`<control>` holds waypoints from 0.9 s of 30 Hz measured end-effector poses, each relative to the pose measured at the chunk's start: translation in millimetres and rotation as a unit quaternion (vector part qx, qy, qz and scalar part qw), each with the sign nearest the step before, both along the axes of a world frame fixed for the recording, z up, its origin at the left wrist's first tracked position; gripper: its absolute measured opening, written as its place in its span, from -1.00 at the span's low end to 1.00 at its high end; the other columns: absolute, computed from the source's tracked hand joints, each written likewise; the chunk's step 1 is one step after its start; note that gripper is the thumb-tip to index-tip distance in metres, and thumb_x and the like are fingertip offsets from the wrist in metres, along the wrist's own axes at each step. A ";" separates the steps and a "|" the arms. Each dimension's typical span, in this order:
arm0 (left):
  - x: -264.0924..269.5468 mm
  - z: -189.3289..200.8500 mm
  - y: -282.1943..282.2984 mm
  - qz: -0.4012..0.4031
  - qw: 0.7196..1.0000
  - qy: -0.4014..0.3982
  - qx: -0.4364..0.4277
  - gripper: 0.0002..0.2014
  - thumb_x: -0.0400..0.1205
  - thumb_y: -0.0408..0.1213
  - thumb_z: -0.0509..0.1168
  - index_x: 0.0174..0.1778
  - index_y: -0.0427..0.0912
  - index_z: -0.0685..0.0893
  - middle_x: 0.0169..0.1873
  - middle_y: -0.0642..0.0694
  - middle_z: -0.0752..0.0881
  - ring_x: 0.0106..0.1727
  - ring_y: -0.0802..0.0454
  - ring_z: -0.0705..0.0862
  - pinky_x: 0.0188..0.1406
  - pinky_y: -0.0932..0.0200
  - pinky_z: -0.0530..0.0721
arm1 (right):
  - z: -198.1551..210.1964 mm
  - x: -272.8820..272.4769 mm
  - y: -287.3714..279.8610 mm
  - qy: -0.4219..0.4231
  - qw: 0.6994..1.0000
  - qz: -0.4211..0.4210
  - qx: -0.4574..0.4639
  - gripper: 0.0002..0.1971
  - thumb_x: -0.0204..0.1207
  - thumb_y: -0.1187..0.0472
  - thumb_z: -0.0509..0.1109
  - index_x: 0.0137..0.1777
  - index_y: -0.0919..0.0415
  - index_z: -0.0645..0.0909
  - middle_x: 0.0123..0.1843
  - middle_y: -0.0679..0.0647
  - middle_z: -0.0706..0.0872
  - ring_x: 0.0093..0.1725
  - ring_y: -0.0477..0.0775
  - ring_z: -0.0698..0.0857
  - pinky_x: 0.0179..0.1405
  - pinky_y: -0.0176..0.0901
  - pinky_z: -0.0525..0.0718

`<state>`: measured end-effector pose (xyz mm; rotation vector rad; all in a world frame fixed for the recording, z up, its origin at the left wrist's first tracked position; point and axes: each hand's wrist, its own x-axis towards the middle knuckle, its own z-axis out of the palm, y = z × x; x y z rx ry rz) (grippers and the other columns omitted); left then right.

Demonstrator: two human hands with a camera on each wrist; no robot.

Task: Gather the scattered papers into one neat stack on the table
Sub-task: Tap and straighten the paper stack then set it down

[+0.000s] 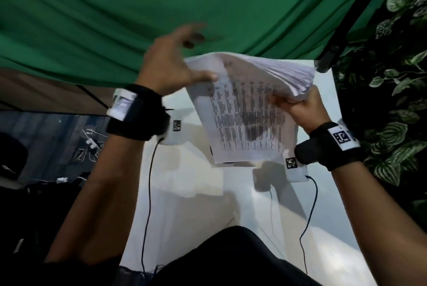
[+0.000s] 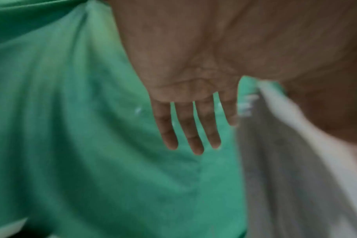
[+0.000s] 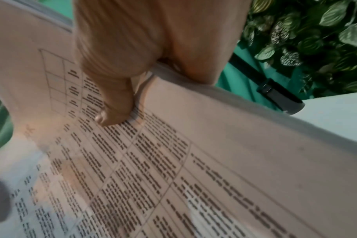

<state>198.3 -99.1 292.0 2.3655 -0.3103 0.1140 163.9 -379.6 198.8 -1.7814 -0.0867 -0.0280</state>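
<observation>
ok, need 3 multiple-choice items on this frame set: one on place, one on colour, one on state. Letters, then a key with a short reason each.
1. Where is the sheaf of papers?
A. Lying flat on the table
B. Held up above the white table
C. On the floor

2. What colour is the cloth backdrop behind the hands?
A. Green
B. Red
C. Yellow

3. How is the left hand set?
A. Clenched in a fist
B. Curled round a pen
C. Fingers spread and straight, thumb at the papers' left edge

Key:
1 B: the right hand grips the papers' right edge, and their shadow falls on the table below.
2 A: green folds fill the top of the head view and the left wrist view.
3 C: the left wrist view shows straight fingers holding nothing.
</observation>
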 end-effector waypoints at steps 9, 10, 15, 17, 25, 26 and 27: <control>-7.2 -71.4 -42.3 0.115 0.883 0.145 -0.432 -0.31 0.23 -0.27 0.62 0.27 -0.28 0.54 0.14 -0.16 0.73 0.17 -0.04 0.73 0.16 -0.01 0.74 | -1.9 0.5 18.5 0.005 0.994 -0.057 0.098 -0.56 0.47 0.61 0.38 0.25 0.20 0.51 -0.15 -0.36 0.79 -0.12 -0.52 0.71 -0.05 -0.50 0.68; -7.4 -73.8 -48.1 0.135 0.874 0.127 -0.449 -0.41 0.30 -0.33 0.61 0.22 -0.21 0.54 0.12 -0.14 0.72 0.14 -0.01 0.73 0.17 -0.02 0.74 | -5.1 -0.9 20.6 -0.008 0.994 -0.074 0.086 -0.56 0.46 0.60 0.41 0.24 0.18 0.51 -0.08 -0.27 0.76 -0.13 -0.56 0.69 -0.06 -0.57 0.64; -17.6 -120.1 -59.3 0.210 0.859 0.168 -0.436 -0.67 0.37 -0.37 0.58 -0.01 -0.20 0.65 -0.06 -0.14 0.77 -0.05 0.00 0.77 0.05 -0.09 0.74 | -47.8 -9.3 29.5 0.059 0.992 -0.115 0.013 -0.80 0.45 0.38 0.52 0.04 0.17 0.71 -0.09 0.10 0.79 -0.19 -0.27 0.76 0.00 -0.10 0.76; -22.5 -136.2 -57.3 0.206 0.864 0.185 -0.420 -0.82 0.43 -0.46 0.53 -0.14 -0.17 0.72 -0.28 0.05 0.82 -0.24 0.17 0.78 -0.04 0.02 0.69 | -58.9 -13.4 27.1 0.098 0.987 -0.124 -0.009 -0.80 0.39 0.16 0.60 -0.01 0.08 0.72 -0.05 0.18 0.80 -0.07 0.02 0.78 0.07 0.20 0.76; -9.9 -95.6 -63.9 0.155 0.859 0.100 -0.477 -0.89 0.50 -0.28 0.49 -0.14 -0.21 0.72 -0.26 -0.03 0.78 -0.18 0.03 0.75 -0.09 0.18 0.69 | -0.8 -1.5 32.4 0.009 0.979 -0.155 0.132 -0.69 0.25 -0.03 0.66 -0.02 0.02 0.80 0.01 0.07 0.84 0.08 0.11 0.80 0.14 0.00 0.75; -6.9 -93.8 -66.0 0.160 0.853 0.094 -0.489 -0.80 0.51 -0.19 0.47 -0.18 -0.27 0.68 -0.31 -0.13 0.70 -0.24 -0.01 0.68 -0.12 0.17 0.63 | 2.2 1.1 35.3 0.009 0.976 -0.171 0.136 -0.73 0.26 -0.10 0.63 -0.11 0.00 0.82 -0.06 0.03 0.85 0.04 0.10 0.80 0.16 0.03 0.74; -4.4 -91.7 -68.1 0.169 0.848 0.092 -0.494 -0.72 0.50 -0.10 0.46 -0.20 -0.27 0.63 -0.33 -0.18 0.58 -0.27 -0.03 0.57 -0.14 0.14 0.54 | 4.1 4.1 37.5 0.014 0.972 -0.189 0.138 -0.75 0.27 -0.14 0.61 -0.19 0.00 0.82 -0.16 -0.02 0.84 -0.04 0.08 0.80 0.15 0.04 0.73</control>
